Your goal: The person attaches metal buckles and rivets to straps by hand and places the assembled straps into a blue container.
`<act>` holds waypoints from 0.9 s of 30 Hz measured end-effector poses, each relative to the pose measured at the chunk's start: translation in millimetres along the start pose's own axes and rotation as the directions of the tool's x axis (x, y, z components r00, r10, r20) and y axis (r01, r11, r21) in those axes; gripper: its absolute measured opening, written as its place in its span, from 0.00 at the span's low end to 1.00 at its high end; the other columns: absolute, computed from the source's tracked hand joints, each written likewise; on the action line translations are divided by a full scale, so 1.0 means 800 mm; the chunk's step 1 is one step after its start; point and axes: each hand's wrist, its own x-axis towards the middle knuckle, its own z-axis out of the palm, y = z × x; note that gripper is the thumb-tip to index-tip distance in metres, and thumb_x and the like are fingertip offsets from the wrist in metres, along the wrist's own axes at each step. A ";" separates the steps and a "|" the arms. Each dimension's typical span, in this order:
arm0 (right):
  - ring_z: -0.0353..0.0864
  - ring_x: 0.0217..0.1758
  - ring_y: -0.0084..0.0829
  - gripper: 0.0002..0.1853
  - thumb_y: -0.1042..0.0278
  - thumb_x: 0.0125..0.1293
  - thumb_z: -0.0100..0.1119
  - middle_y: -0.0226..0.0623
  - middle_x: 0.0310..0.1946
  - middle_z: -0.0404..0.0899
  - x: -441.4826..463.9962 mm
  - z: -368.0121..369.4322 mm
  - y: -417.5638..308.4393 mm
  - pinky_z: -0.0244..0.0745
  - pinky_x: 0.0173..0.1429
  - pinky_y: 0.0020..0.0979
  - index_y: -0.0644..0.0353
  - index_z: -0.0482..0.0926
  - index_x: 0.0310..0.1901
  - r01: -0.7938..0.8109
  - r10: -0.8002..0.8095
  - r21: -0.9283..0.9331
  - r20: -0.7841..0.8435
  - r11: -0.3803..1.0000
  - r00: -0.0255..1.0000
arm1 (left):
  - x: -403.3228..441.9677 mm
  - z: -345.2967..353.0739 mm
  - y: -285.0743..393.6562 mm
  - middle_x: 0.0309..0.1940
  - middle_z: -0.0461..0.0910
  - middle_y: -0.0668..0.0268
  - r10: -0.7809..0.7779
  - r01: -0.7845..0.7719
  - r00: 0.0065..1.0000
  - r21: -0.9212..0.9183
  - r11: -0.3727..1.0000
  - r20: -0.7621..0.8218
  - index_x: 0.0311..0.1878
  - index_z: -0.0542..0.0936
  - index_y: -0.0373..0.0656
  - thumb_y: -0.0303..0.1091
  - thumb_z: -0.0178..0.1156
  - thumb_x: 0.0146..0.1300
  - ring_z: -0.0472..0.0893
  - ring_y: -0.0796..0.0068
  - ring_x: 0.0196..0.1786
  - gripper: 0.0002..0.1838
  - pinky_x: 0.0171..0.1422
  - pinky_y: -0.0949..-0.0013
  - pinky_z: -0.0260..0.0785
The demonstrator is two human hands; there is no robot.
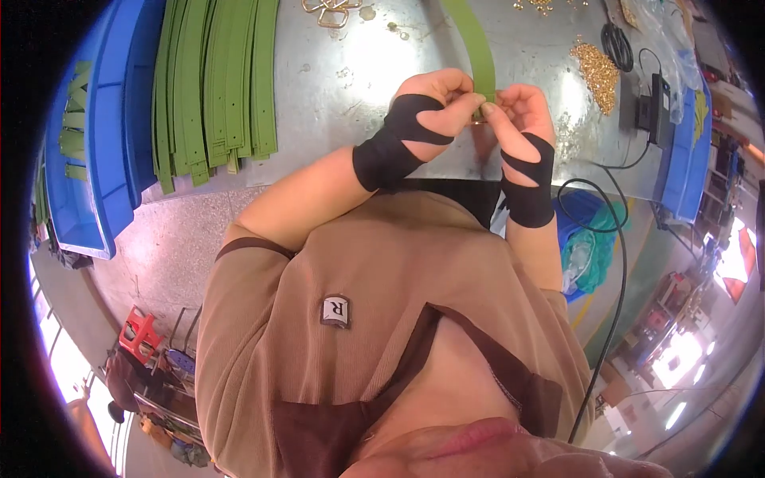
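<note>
A long green strap runs down from the top of the head view, and its near end is between my two hands. My left hand, in a black wrist support, is closed with thumb and fingers pinching the strap's end from the left. Close against it, my right hand, also in a black support, pinches the same end from the right. A small shiny metal piece shows just below the fingertips; its kind is too small to make out. The fingers partly hide the strap's end.
Several green straps lie side by side on the metal table, beside a blue bin. Metal buckles lie at the far edge. To the right are a pile of small gold-coloured parts, a black cable and another blue bin.
</note>
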 end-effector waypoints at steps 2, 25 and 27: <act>0.75 0.38 0.17 0.06 0.77 0.67 0.62 0.28 0.39 0.80 0.002 -0.001 -0.015 0.71 0.45 0.21 0.66 0.80 0.45 -0.058 0.059 -0.014 0.044 0.998 0.997 | -0.006 0.001 0.005 0.27 0.81 0.67 0.002 -0.002 1.000 -0.018 1.000 0.009 0.40 0.81 0.35 0.29 0.60 0.70 0.77 0.83 0.28 0.06 0.33 0.78 0.70; 0.80 0.43 0.36 0.19 0.73 0.43 0.65 0.33 0.43 0.79 -0.003 -0.060 -0.036 0.74 0.42 0.34 0.63 0.83 0.41 0.765 -0.769 -0.634 0.543 -0.111 0.338 | 0.013 -0.001 0.043 0.37 0.84 0.57 -0.418 0.583 0.735 -0.184 0.791 0.534 0.47 0.82 0.34 0.50 0.49 0.77 0.80 0.74 0.32 0.25 0.33 0.74 0.72; 0.81 0.43 0.36 0.18 0.74 0.44 0.64 0.34 0.42 0.79 -0.004 -0.063 -0.031 0.75 0.40 0.34 0.64 0.82 0.41 0.787 -0.787 -0.608 0.533 -0.102 0.310 | 0.023 0.006 0.058 0.35 0.84 0.60 -0.451 0.502 0.715 0.057 0.863 0.534 0.40 0.81 0.37 0.46 0.52 0.76 0.80 0.74 0.30 0.20 0.33 0.74 0.72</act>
